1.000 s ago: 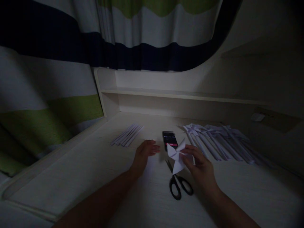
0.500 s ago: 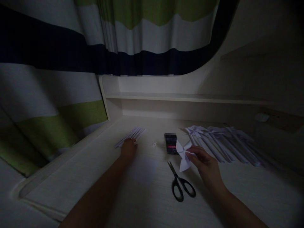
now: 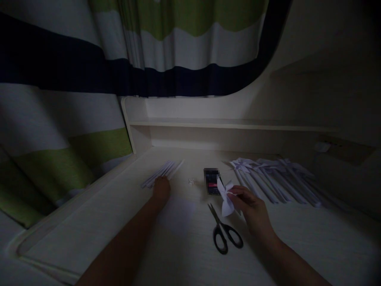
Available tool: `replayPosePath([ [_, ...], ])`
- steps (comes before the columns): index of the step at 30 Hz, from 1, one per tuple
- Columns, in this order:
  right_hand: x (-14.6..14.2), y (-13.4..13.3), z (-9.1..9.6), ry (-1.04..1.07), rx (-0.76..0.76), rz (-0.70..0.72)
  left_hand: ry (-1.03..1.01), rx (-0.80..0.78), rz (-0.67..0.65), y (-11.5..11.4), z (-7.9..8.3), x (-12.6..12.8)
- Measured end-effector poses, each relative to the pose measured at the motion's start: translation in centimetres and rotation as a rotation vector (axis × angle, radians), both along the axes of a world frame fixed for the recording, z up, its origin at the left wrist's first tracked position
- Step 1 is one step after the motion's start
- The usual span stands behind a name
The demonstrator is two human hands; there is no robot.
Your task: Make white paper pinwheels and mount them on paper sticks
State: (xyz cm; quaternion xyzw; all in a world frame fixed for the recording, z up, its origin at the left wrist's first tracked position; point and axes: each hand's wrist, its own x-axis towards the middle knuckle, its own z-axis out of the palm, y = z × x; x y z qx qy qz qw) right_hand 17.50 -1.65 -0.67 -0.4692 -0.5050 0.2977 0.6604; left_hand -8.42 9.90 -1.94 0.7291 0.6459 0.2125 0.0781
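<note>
A white paper pinwheel (image 3: 228, 205) is being pinched between the thumb and fingers of the right hand (image 3: 251, 203), above the pale desk (image 3: 178, 258), right of centre. Its curved, pointed blades are being seen at a slant, with folds meeting near the fingertips; part of its right side is being covered by those fingers. A dark phone (image 3: 212, 180) is being partly overlapped by a blade, and its screen is being obscured by coarse squares. Black-handled scissors (image 3: 219, 223) are being shown lying nearer the viewer.

The left hand (image 3: 161, 190) is being held at the near ends of some thin paper sticks (image 3: 160, 171); its fingertips are being hidden, so whether they are closed on a stick cannot be told. A faint paper sheet (image 3: 177, 214) is being almost lost against the desk. Tiny white scraps (image 3: 191, 181) are being blurred past recognition. At right, stemmed pinwheels (image 3: 268, 180) are being swallowed by shadow; both forearms are being cut off below.
</note>
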Motion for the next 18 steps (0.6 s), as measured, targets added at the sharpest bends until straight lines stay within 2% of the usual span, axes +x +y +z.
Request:
replayPosePath([
  [3, 0.3, 0.1, 0.2, 0.184, -0.072, 0.019, -0.246, -0.056, -0.032, -0.9, 1.1, 0.9],
  [7, 0.3, 0.1, 0.7, 0.414, -0.109, 0.098, -0.566, -0.158, -0.213, -3.4, 2.4, 2.9],
  [9, 0.2, 0.0, 1.0, 0.505, -0.119, 0.154, -1.109, -0.351, -0.388, -5.0, 3.0, 3.9],
  [10, 0.2, -0.1, 1.1, 0.531, -0.124, 0.18, -1.298, -0.449, -0.446, -5.7, 3.2, 4.4],
  [12, 0.2, -0.2, 1.3, 0.551, -0.122, 0.22, -1.54, -0.602, -0.512, -6.8, 3.4, 5.1],
  [14, 0.1, -0.2, 1.3, 0.547, -0.119, 0.235, -1.629, -0.716, -0.554, -7.6, 3.4, 5.7],
  [18, 0.0, -0.2, 1.1, 0.532, -0.12, 0.239, -1.667, -0.821, -0.498, -8.3, 3.4, 6.2],
])
